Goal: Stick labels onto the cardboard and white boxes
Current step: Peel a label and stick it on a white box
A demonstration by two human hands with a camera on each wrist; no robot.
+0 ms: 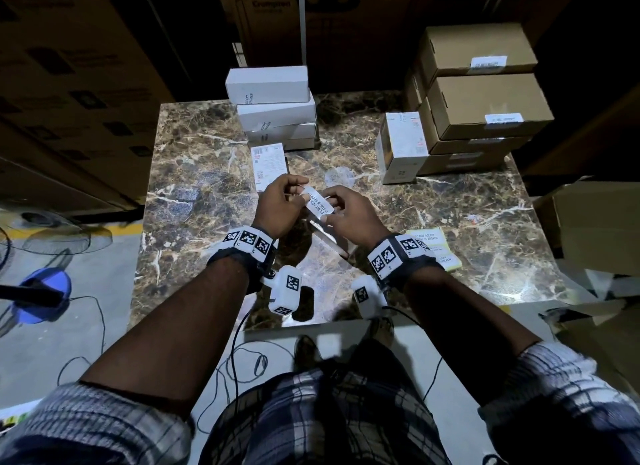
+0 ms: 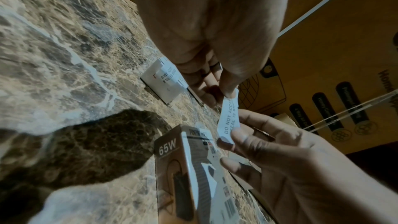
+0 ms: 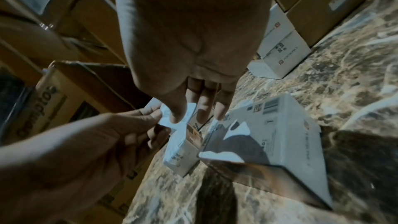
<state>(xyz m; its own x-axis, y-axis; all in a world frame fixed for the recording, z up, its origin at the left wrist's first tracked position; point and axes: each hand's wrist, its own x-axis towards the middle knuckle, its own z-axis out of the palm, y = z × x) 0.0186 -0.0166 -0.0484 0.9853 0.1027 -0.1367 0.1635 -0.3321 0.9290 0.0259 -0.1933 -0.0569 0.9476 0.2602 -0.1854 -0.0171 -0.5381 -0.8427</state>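
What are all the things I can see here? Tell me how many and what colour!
label: one, white with black print, held over the table between both hands
white boxes: about four stacked, far middle of table
flat white box: one, just beyond the hands
upright white box: one, right of centre
cardboard boxes: about four, brown, stacked at far right
label sheets: small pile, yellow-green, near right wrist
table: one, brown marble
left hand: pinches the label
right hand: pinches the label

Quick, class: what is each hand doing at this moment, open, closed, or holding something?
Left hand: pinches one end of the white label.
Right hand: pinches the other end of the same label.
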